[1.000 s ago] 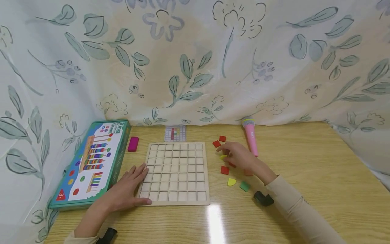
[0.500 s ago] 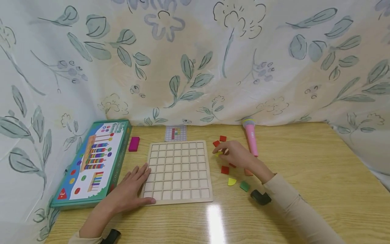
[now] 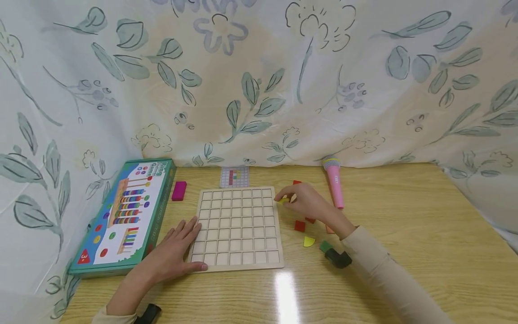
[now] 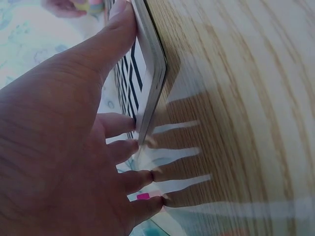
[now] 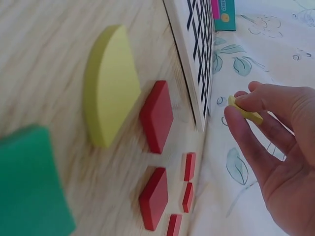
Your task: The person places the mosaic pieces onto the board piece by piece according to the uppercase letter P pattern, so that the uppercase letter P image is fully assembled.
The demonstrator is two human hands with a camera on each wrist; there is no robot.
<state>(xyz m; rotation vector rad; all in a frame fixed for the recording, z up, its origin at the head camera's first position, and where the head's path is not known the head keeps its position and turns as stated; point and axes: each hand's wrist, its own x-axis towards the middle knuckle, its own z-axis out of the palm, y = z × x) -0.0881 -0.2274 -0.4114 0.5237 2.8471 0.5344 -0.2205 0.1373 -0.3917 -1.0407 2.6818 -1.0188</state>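
The grid board [image 3: 235, 227] sat on the table [image 3: 404, 216]; game box [image 3: 121, 220] out left, small block [image 3: 179, 191] beside it; card [image 3: 234, 177] just behind the board; loose pieces [image 3: 299, 226] lay right, microphone [image 3: 334, 184] beyond them!

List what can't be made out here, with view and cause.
Head: card, squares too small to count.
Head: green piece, partly behind black wrist device.
Right wrist: held yellow piece, partly covered by right hand.
Right wrist: box, cut off by top edge.
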